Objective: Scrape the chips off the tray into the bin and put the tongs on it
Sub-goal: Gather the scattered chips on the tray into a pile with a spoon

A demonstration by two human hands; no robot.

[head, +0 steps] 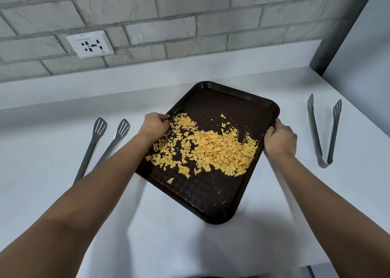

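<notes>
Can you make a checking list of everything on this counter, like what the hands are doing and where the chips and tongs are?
Surface: white counter, a few crumbs only on the tray.
Job's things: dark brown tray sits at an angle; broken yellow chips piled across its middle. Left tongs and right tongs lie open on the counter, off the tray. No bin in view.
Clutter: nothing seen.
Hands: left hand grips the tray's left rim; right hand grips its right rim.
Cables: nothing seen.
Surroundings: grey brick wall with a white wall socket.
</notes>
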